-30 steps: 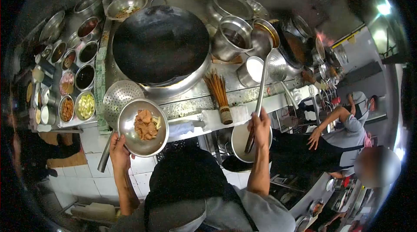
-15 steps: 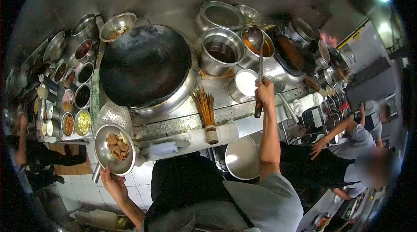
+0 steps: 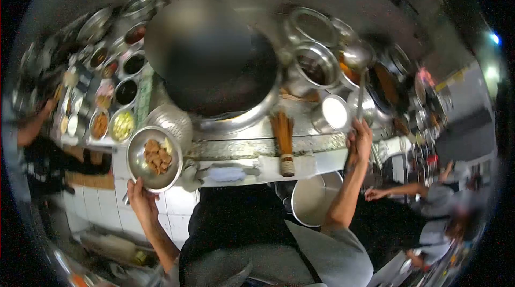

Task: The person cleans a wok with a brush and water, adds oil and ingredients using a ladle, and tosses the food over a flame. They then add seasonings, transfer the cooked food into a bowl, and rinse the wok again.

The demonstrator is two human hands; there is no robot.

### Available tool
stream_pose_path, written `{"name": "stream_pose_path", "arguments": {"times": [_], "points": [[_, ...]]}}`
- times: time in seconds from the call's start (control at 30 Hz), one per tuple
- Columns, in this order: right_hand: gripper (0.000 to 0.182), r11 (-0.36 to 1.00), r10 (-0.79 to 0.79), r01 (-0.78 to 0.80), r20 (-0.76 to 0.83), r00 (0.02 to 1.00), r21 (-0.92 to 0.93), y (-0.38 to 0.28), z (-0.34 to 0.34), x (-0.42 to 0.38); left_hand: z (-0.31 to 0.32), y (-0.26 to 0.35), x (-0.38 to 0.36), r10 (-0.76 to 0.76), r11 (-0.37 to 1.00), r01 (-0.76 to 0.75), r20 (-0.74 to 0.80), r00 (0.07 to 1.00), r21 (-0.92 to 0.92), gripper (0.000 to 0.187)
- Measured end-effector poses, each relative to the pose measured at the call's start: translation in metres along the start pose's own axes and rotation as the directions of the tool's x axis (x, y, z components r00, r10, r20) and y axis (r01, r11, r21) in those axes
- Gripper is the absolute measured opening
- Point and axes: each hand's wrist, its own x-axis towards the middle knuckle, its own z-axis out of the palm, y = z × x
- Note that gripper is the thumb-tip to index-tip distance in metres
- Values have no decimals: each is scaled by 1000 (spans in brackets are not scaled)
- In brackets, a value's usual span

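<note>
My left hand point(image 3: 142, 201) is closed on the edge and short handle of a steel bowl point(image 3: 137, 154). Browned chunks of meat point(image 3: 157, 156), with a paler piece beside them, lie inside it. My right hand point(image 3: 360, 139) is wrapped round the handle of a long metal ladle point(image 3: 358, 55). The ladle's head is over a pot of orange liquid point(image 3: 350, 75), which it partly covers. A large black wok point(image 3: 220, 93) sits between my hands; its far part is blurred. A perforated strainer point(image 3: 174, 125) lies just beyond the steel bowl.
A bamboo brush point(image 3: 284, 150) stands at the counter's front edge. Right of the wok are a pot of dark liquid point(image 3: 316, 69) and a container of white contents point(image 3: 333, 113). Seasoning tubs point(image 3: 127, 92) line the left. A bin point(image 3: 316, 198) stands below. A co-worker's arm point(image 3: 399, 190) reaches in from the right.
The view has swung, shifting the wok and pots to the right in it. My hands still hold the steel bowl and ladle. The co-worker's hand at right has changed pose.
</note>
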Motion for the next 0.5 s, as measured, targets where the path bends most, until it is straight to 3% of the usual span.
{"name": "stream_pose_path", "arguments": {"times": [0.03, 0.13, 0.17, 0.27, 0.33, 0.37, 0.4, 0.43, 0.5], "points": [[9, 999, 10, -10, 8, 1000, 33, -6, 13, -23, -3, 4, 4, -7, 1000, 7, -26, 1000, 5, 10], [21, 985, -8, -37, 261, 965, 167, 8, 25, -61, -21, 10, 18, -26, 1000, 27, -31, 999, 6, 11], [24, 965, 14, -133, 463, 886, 226, 10, 33, -69, -30, 1, 26, 2, 1000, -2, -3, 1000, 1, 11], [19, 826, 209, -467, 599, 773, 315, 41, 56, -60, -31, -1, 36, 71, 997, -73, 58, 996, 36, 18], [18, 906, 243, -387, 538, 807, 172, 50, 104, -69, -36, -6, 46, 80, 995, -87, 128, 989, 54, 20], [19, 962, 239, -271, 494, 836, -6, 65, 126, -67, -37, -5, 49, 79, 995, -86, 131, 988, 49, 20], [19, 969, 226, -153, 448, 865, -193, 78, 141, -67, -36, -4, 52, 58, 998, -62, 130, 990, 32, 21], [19, 971, 216, -140, 453, 865, -196, 80, 147, -79, -34, -5, 54, 46, 999, -47, 127, 991, 6, 22], [21, 894, 217, 39, 507, 834, -447, 83, 155, -99, -32, -1, 56, 43, 999, -41, 126, 991, -21, 22]]}}
